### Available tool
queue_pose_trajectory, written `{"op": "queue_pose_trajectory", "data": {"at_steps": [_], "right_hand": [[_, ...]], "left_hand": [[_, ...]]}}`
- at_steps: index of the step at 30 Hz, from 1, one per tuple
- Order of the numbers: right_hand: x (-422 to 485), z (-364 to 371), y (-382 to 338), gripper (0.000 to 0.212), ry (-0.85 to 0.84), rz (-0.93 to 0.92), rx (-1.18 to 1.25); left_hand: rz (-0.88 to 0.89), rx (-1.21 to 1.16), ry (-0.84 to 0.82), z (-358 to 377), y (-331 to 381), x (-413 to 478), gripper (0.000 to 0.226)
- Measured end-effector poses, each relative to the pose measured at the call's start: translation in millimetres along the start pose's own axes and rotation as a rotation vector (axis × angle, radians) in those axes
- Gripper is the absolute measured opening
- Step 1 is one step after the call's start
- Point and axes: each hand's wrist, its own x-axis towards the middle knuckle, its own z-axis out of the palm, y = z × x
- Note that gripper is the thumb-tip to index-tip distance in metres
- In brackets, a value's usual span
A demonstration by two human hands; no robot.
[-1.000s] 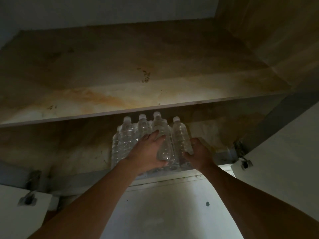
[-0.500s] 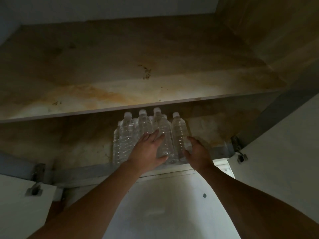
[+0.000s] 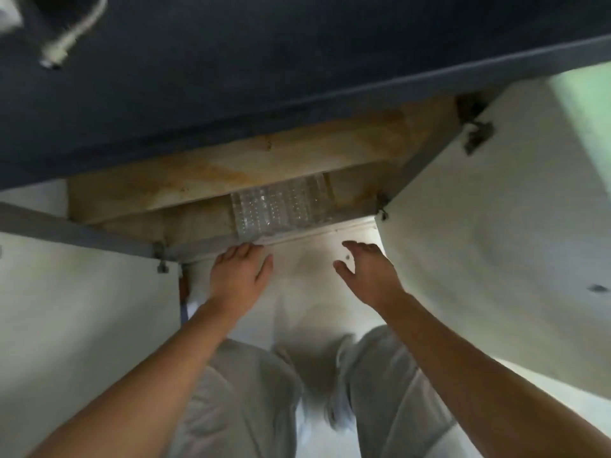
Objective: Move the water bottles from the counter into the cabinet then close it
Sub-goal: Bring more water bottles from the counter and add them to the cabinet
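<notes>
A cluster of clear plastic water bottles (image 3: pixel 277 206) stands on the bottom shelf inside the open cabinet (image 3: pixel 205 170), just behind its front edge; their caps are hidden by the shelf above. My left hand (image 3: pixel 239 272) hovers in front of the cabinet's lower edge, fingers straight, holding nothing. My right hand (image 3: pixel 367 272) is a little to the right, fingers relaxed and spread, also holding nothing. Both hands are outside the cabinet and apart from the bottles.
The left cabinet door (image 3: pixel 82 325) and the right cabinet door (image 3: pixel 496 242) both stand open on either side of my arms. The dark counter edge (image 3: pixel 297 77) overhangs the cabinet. My legs in grey trousers (image 3: pixel 244 401) are below.
Both hands have let go of the bottles and drawn back out of the cabinet. The camera has pulled back and tilted down, bringing the counter edge and my legs into view.
</notes>
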Motion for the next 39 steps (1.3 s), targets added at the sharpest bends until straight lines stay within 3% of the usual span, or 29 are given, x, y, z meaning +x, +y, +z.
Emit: {"op": "queue_pose_trajectory", "data": {"at_steps": [7,12,16,23,31,39], "right_hand": [[-168,-160,-79,0.053,0.084,-0.059,-0.004],[-251,-206,-115,0.056,0.185,-0.037,-0.008],[-305,-208,-132,0.057,0.306,-0.023,-0.009],[-393,-192,-119,0.057,0.528,0.183,0.037],[-511,-166,-72,0.053,0.78,0.514,0.061],[-588,-133,2,0.052,0.858,0.767,0.064]], "left_hand": [[0.148,0.011,0.054,-209,73,-106,0.054],[0.277,-0.009,0.076,-284,100,-170,0.056],[0.416,0.002,0.125,-306,99,-202,0.057],[0.69,0.056,0.221,-329,135,-223,0.052],[1.039,0.108,0.219,-320,245,-254,0.049],[1.293,0.284,0.141,-278,377,-294,0.048]]}}
